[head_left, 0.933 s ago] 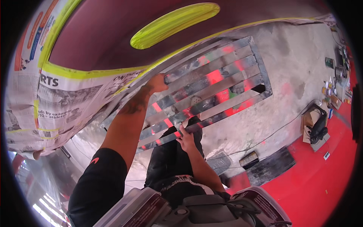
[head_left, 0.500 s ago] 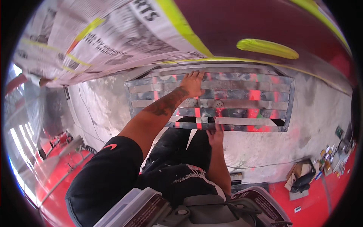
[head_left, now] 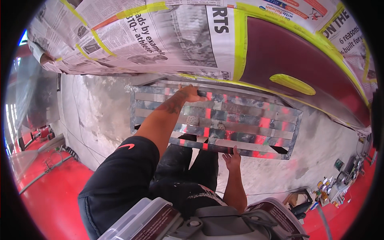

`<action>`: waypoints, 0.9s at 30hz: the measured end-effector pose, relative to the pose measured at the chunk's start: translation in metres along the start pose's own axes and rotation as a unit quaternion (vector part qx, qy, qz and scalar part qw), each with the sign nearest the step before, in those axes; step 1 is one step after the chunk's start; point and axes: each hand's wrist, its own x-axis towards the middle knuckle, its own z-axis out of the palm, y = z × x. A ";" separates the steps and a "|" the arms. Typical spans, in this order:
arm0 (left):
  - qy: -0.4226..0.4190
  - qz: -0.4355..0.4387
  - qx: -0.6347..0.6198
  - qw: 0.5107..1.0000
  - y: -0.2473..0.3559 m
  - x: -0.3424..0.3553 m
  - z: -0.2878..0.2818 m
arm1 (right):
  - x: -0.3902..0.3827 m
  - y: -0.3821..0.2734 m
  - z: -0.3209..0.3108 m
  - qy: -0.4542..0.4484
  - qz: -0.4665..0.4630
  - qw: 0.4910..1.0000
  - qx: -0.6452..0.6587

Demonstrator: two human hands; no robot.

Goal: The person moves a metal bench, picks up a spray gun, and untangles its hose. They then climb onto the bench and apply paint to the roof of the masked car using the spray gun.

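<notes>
A paint-spattered slatted metal rack lies horizontally below me, with dark, grey and red-splashed slats. My left hand grips a slat along its far side, fingers over the top. My right hand holds the near edge, right of centre, its thumb against the rim. My black-clad legs show below and between the slats. Just beyond the rack stands a large curved panel, masked with newspaper and yellow tape around a maroon area, which has a yellow-covered oval on it.
Stained grey concrete lies under the rack, bordered by red flooring. Cables and a translucent sheet are at the left. Cans, tools and assorted clutter line the right side, near a cardboard box with a black item.
My view has swung leftward, bringing more newspaper into the middle. The rack now appears nearly level across the frame instead of slanted. Both hands remain on its opposite edges.
</notes>
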 end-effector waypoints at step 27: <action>-0.158 0.137 -0.009 0.978 -0.071 -0.213 0.228 | -0.186 0.137 -0.139 -0.060 0.074 0.971 -0.220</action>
